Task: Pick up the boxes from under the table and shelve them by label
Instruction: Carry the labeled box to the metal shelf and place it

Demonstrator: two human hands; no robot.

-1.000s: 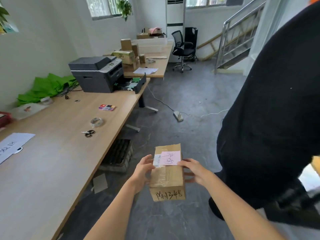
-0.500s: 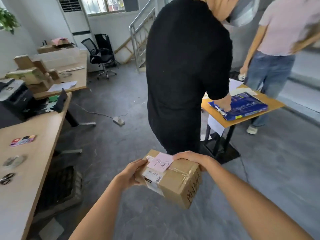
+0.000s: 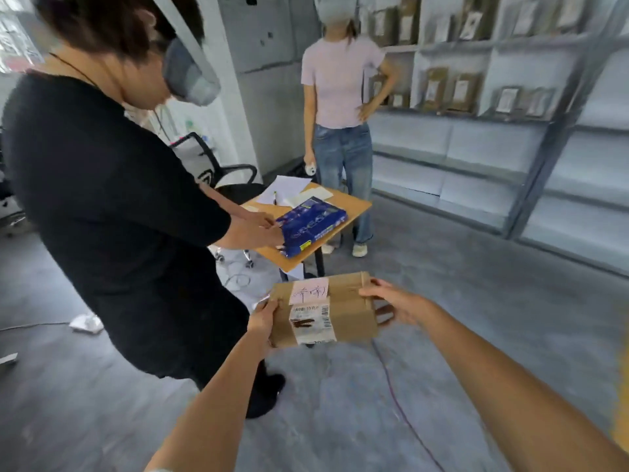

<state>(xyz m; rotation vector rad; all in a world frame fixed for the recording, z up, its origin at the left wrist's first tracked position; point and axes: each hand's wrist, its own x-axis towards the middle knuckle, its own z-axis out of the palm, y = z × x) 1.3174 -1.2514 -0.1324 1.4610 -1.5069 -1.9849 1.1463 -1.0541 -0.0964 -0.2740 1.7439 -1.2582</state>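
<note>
I hold a small brown cardboard box (image 3: 350, 310) in front of me at waist height, above the grey floor. A pink handwritten note and a white barcode label are stuck on its top. My left hand (image 3: 263, 320) grips the box's left end. My right hand (image 3: 391, 303) grips its right end, thumb on top and fingers underneath. White shelving (image 3: 493, 107) with several brown parcels bearing white labels stands at the upper right, blurred.
A person in black (image 3: 112, 212) stands close on my left, hands on a blue packet (image 3: 311, 221) on a small wooden table (image 3: 354, 204). Another person in a pink shirt (image 3: 340, 97) stands behind it. A cable runs across the floor (image 3: 391, 386).
My view has swung right, away from the long desk and printer toward the shelves. The box stays in both hands and has turned so its labelled top faces me.
</note>
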